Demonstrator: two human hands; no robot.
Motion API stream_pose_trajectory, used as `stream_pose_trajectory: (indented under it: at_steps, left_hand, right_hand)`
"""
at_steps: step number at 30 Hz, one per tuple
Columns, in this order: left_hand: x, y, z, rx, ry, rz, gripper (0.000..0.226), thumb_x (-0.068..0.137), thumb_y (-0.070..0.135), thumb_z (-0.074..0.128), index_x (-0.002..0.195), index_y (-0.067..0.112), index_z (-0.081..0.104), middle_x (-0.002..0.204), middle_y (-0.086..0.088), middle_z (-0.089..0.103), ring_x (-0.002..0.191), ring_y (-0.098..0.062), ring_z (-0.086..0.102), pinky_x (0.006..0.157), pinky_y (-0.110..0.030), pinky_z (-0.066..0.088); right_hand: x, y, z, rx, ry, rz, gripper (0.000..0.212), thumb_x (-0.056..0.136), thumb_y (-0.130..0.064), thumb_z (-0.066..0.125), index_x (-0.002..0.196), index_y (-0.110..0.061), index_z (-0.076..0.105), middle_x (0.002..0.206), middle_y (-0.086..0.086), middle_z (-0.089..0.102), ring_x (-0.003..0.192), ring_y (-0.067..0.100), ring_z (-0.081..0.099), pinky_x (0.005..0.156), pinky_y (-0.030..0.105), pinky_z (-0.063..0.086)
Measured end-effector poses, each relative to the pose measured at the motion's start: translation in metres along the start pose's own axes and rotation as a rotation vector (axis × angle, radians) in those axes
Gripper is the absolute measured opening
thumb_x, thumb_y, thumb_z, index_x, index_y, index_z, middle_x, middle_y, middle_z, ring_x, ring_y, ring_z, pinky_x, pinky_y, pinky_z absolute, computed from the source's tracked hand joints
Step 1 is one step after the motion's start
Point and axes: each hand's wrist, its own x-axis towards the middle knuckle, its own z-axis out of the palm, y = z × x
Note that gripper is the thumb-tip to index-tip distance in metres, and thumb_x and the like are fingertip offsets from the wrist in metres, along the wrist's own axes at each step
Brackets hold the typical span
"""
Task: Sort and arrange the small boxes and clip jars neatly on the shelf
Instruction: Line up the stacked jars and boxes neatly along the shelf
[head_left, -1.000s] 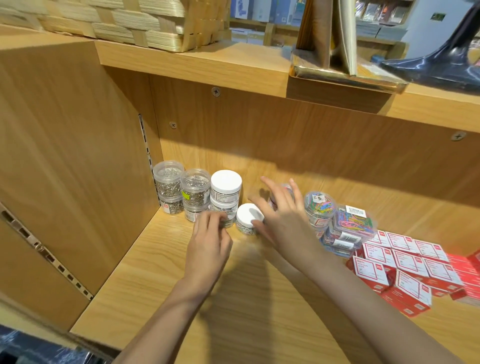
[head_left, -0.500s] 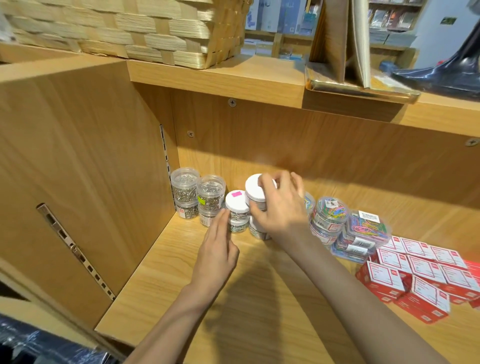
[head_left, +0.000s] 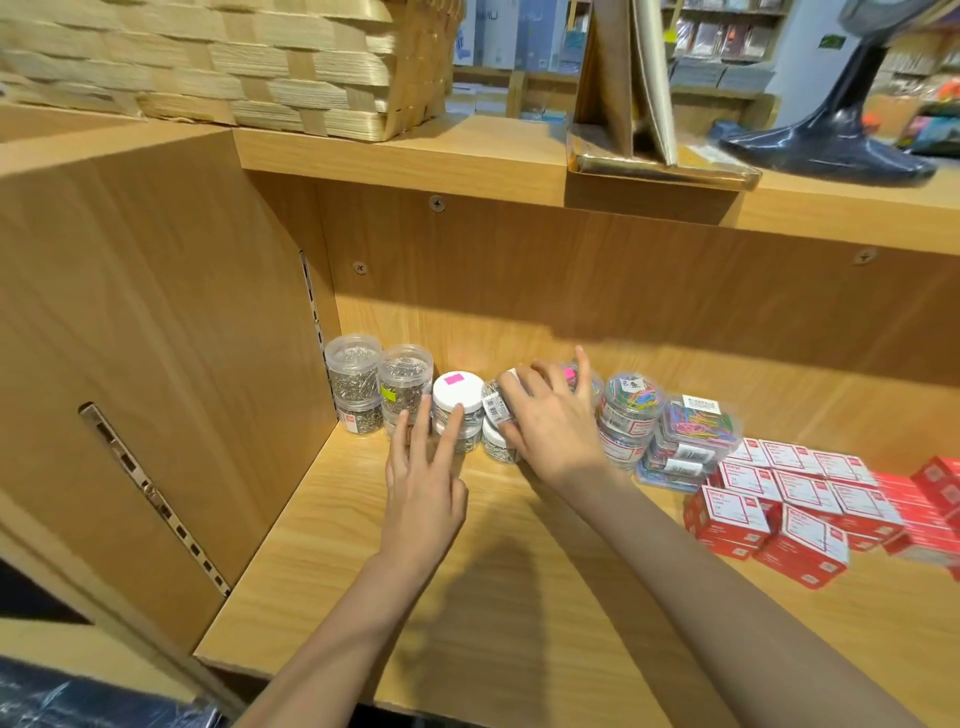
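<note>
the right hand (head_left: 550, 421) has tipped the white-lidded clip jar (head_left: 496, 397) sideways onto the stack near the shelf's (head_left: 519, 597) back-left corner, fingers curled round it; left hand (head_left: 423, 488), fingers straight, now steadies the neighbouring jar (head_left: 457, 397).

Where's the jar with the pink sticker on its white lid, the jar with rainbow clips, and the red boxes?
jar with the pink sticker (head_left: 457, 392), head view, on its white lid.
jar with rainbow clips (head_left: 632, 400), head view, on its clear top.
red boxes (head_left: 727, 512), head view, on the nearest left box's label.
</note>
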Motion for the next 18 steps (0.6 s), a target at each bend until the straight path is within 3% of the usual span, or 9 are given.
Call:
stream_pose_trajectory:
  at_steps: [4,12,18]
  left_hand:
    - [-0.001,0.001,0.000,0.061,-0.061,0.017,0.091,0.070,0.003,0.062,0.142,0.031,0.015,0.154,-0.005,0.013,0.138,-0.030,0.003,0.103,-0.055,0.029]
    - [-0.002,0.001,0.000,0.063,-0.078,0.013,0.091,0.072,0.004,0.060,0.142,0.034,0.009,0.155,-0.003,0.008,0.140,-0.030,0.000,0.106,-0.054,0.024]
    - [-0.002,0.000,0.004,0.141,-0.053,0.055,0.086,0.062,0.003,0.072,0.134,0.030,0.033,0.151,-0.016,0.021,0.137,-0.039,0.010,0.098,-0.061,0.032]
  right_hand:
    - [-0.003,-0.002,0.001,-0.054,0.025,-0.026,0.046,0.059,-0.013,0.079,0.098,-0.016,0.055,0.099,0.007,0.064,0.100,0.029,0.057,0.107,0.057,0.016]
    - [-0.007,0.004,0.002,-0.012,0.035,-0.099,0.065,0.052,0.001,0.075,0.104,-0.020,0.042,0.116,0.008,0.059,0.109,0.028,0.053,0.106,0.052,0.005]
    - [-0.013,0.014,0.006,0.044,0.063,-0.135,0.069,0.052,-0.002,0.075,0.110,-0.020,0.042,0.121,0.009,0.060,0.111,0.026,0.054,0.105,0.051,0.009]
